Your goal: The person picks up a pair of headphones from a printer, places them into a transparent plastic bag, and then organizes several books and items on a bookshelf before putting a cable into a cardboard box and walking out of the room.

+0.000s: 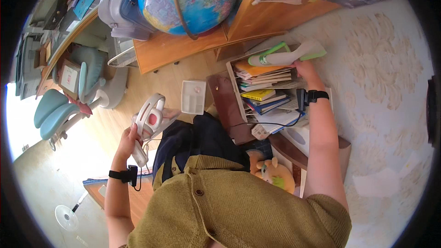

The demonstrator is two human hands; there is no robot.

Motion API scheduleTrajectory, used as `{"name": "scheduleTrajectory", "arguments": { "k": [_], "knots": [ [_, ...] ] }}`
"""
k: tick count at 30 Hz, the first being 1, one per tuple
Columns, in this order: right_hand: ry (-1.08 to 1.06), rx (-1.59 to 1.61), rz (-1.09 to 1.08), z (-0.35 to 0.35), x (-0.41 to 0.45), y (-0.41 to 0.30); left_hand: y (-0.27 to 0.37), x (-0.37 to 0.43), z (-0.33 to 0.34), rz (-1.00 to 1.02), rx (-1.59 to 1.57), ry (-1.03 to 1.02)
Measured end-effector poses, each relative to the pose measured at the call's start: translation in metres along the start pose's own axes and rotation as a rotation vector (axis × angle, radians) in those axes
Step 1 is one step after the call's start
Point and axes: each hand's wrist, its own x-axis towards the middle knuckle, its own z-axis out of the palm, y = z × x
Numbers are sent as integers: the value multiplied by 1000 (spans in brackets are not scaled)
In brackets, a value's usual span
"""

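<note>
My left hand (129,140) grips a bundle at the left, in which white over-ear headphones (153,117), a white handheld device (139,155) and a clear bag show. Over a drawer (237,88) at the right, my right hand (305,70) holds a mesh zip pouch with green edges (275,58). Beneath the pouch, the drawer holds stacked books and papers, among them a yellow book (258,94) and a blue folder (272,105). On the wood floor in front of me lies a white divided plastic tray (193,97) with a small pinkish thing in it.
A large globe (189,3) and a grey case (120,3) stand on a wooden cabinet (179,50) ahead. Plush toys (274,174) sit beside my right side. Light-blue chairs (57,113) and a white fan (67,217) are at the left. A black cable crosses the drawer.
</note>
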Motion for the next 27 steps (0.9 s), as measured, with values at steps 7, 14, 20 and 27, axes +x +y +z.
{"name": "scheduleTrajectory", "arguments": {
  "k": [7, 14, 20, 27],
  "knots": [
    [238, -240, -318, 26, -17, 15, -24, 4, -1, -43, -90, 23],
    [283, -93, -362, 31, -4, 20, -40, 13, -1, -44, -142, -21],
    [86, -175, -22, 10, 24, -20, -40, 11, -7, -46, -91, -14],
    [94, -239, 130, 10, 30, -19, -48, 5, -14, -39, -144, 53]
  ]
}}
